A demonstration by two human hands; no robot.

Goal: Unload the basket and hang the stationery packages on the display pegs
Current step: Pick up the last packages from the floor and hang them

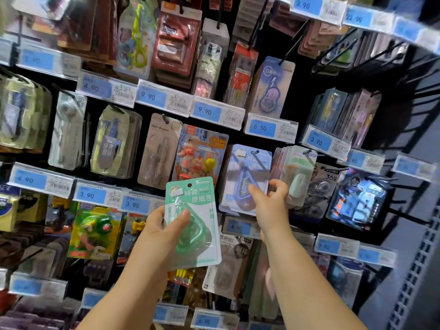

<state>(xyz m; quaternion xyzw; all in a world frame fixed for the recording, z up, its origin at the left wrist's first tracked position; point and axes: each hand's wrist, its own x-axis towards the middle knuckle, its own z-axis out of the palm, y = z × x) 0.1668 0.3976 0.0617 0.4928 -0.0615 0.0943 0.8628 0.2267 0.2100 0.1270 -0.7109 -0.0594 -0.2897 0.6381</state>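
Not yet hung, the green correction-tape pack [202,203] is gripped by the left hand [154,231]; just beside, the right hand [269,203] curls at pegged packs [301,172], hold unclear.

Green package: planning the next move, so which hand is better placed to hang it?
Likely left: the left hand grips the green package, hole upward; the right hand is among hung packs.

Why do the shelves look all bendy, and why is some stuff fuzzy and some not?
Head view, overall: the wide-angle lens bows the price rails. Head view, middle: the green package in the left hand is sharp. Head view, beside it: the blue package pinched by the right hand looks smeared. Head view, corners: packs and tags go fuzzy.
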